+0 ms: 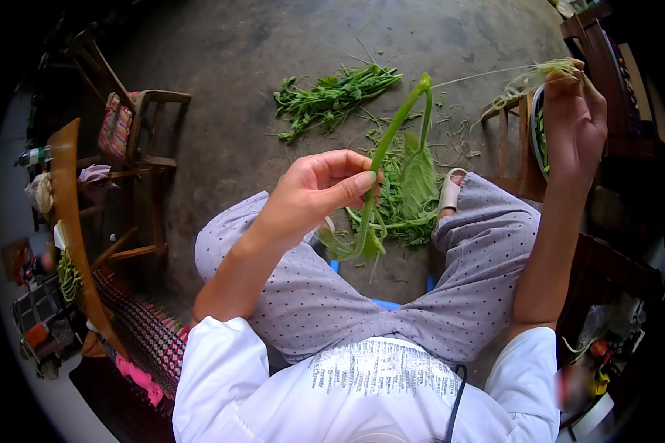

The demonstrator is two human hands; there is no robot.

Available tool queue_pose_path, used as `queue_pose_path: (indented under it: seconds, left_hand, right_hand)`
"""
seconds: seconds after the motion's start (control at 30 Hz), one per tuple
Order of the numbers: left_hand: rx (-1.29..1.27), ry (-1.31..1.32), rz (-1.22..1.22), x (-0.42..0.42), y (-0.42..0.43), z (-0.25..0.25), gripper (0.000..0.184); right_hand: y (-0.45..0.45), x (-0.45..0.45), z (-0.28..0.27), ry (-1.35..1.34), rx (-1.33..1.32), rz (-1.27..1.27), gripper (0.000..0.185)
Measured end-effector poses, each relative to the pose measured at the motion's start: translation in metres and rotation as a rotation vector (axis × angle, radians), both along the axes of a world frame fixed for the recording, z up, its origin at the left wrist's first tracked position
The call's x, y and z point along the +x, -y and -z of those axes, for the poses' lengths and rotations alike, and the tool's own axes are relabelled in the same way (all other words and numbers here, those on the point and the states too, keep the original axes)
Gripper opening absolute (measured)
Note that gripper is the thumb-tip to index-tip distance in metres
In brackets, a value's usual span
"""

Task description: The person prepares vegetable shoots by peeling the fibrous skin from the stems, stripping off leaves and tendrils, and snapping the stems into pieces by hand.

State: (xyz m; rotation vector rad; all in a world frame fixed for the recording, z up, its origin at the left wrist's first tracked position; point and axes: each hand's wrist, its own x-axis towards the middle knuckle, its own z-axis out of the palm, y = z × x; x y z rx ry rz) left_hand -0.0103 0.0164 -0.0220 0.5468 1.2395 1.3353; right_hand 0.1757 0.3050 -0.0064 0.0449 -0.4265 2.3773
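Note:
My left hand (332,184) pinches a long green stem (391,133) between thumb and fingers, above the gap between my knees. The stem bends sharply at its top, and a broad leaf (419,177) hangs from it. Raised at the right, my right hand (576,111) holds pale stringy fibres (532,80) at its fingertips. One thin strand runs from them to the stem's top. Below the stem, a heap of green leaves (399,221) lies on the floor between my feet.
A bundle of green stems (336,96) lies farther off on the concrete floor (222,74). At the left stand a wooden chair (162,96) and a wooden board (66,192). A basin (539,133) with green pieces rests on a wooden stool (526,144) at the right.

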Motion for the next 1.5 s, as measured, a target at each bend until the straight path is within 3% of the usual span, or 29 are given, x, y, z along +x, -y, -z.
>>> queue_pose_path:
  seconds: [0.1, 0.2, 0.27, 0.3, 0.4, 0.5, 0.57, 0.6, 0.67, 0.7, 0.77, 0.83, 1.03, 1.13, 1.5]
  left_hand:
    - [0.009, 0.024, -0.010, 0.001, 0.001, 0.002, 0.022]
    - [0.007, 0.032, -0.025, -0.002, 0.002, -0.001, 0.022]
    - [0.000, 0.025, -0.030, -0.004, 0.003, -0.002, 0.022]
    - [0.005, 0.019, -0.028, -0.005, 0.003, -0.003, 0.022]
    - [0.003, 0.034, -0.038, -0.007, 0.006, -0.002, 0.022]
    - [0.003, 0.068, -0.094, -0.008, 0.005, -0.002, 0.021]
    - [0.015, 0.082, -0.139, -0.008, 0.003, -0.002, 0.020]
    - [0.021, 0.091, -0.169, -0.007, 0.003, -0.001, 0.020]
    - [0.026, 0.100, -0.198, -0.006, 0.001, -0.002, 0.020]
    - [0.035, 0.093, -0.211, -0.005, 0.000, -0.003, 0.021]
    - [0.038, 0.085, -0.222, -0.002, -0.003, -0.003, 0.021]
    - [0.082, 0.029, -0.261, 0.001, -0.004, -0.001, 0.022]
    - [0.092, -0.159, -0.265, 0.003, -0.005, 0.001, 0.022]
    - [0.114, -0.128, -0.295, 0.006, -0.006, 0.002, 0.021]
    - [0.102, -0.161, -0.290, 0.010, -0.007, 0.003, 0.021]
  right_hand:
    - [-0.007, 0.007, 0.001, 0.009, -0.040, 0.063, 0.029]
    - [-0.003, 0.007, 0.003, 0.046, 0.058, -0.028, 0.027]
    - [-0.012, 0.017, 0.002, 0.082, 0.080, 0.200, 0.027]
    - [-0.018, 0.021, -0.004, 0.090, -0.042, 0.329, 0.027]
    - [-0.039, 0.036, -0.001, 0.059, -0.041, 0.441, 0.027]
    - [-0.023, 0.029, 0.000, 0.097, -0.002, 0.236, 0.026]
    - [-0.008, 0.015, 0.005, 0.437, 0.357, 0.047, 0.029]
    - [0.019, -0.004, 0.009, 0.360, 0.319, -0.049, 0.030]
    - [0.072, -0.025, 0.008, 0.585, 0.590, -0.110, 0.026]
    - [0.093, -0.033, 0.000, 0.825, 0.821, -0.172, 0.025]
    - [0.123, -0.042, 0.002, 0.833, 0.867, -0.276, 0.016]
    - [0.136, -0.044, 0.009, 0.844, 1.072, -0.161, 0.014]
    - [0.145, -0.050, 0.008, 0.940, 1.046, -0.156, 0.013]
    - [0.146, -0.051, 0.008, 0.957, 1.047, -0.158, 0.012]
    - [0.156, -0.055, 0.005, 0.993, 1.323, 0.074, 0.009]
